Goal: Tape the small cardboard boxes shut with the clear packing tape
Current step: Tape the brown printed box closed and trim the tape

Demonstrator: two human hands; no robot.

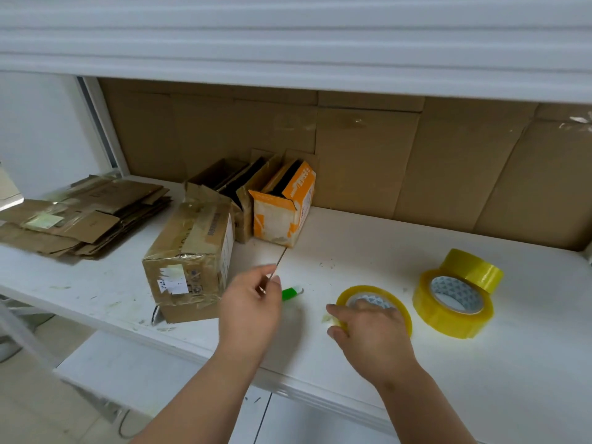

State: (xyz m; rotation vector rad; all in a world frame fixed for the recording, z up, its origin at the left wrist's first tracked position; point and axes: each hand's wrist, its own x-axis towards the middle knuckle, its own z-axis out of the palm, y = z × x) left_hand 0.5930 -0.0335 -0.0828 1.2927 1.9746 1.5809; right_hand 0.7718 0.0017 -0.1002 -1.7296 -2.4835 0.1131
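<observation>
The right hand (371, 331) is nearest, at about 5 o'clock from the middle of the view, its fingers curled over the near rim of a thin tape roll (374, 304) that lies flat on the white counter (352, 245); a loose crumpled end of tape shows at the thumb. The left hand (253, 302), at 6 o'clock, pinches a thin stick-like strip (278, 264) between thumb and forefinger; what it is I cannot tell. A small green object (292, 292) lies just beyond it.

Two fuller rolls sit at 3 o'clock: a flat tape roll (451, 304) and a tilted roll (471, 267) leaning behind it.

The boxes stand at 10 to 11 o'clock. The taped brown box (189, 254) is nearest, and behind it are the open brown boxes (230, 181) and an orange and white box (282, 206), their tops not closed.

My judgement: the roll is light and rigid at its core, but the film is thin, sticky and quick to fold onto itself, so hold the ring by its rim and peel the free end slowly. The boxes look light and worn, with soft, creased flaps; press the flaps down flat with one hand before laying tape along the seam
</observation>
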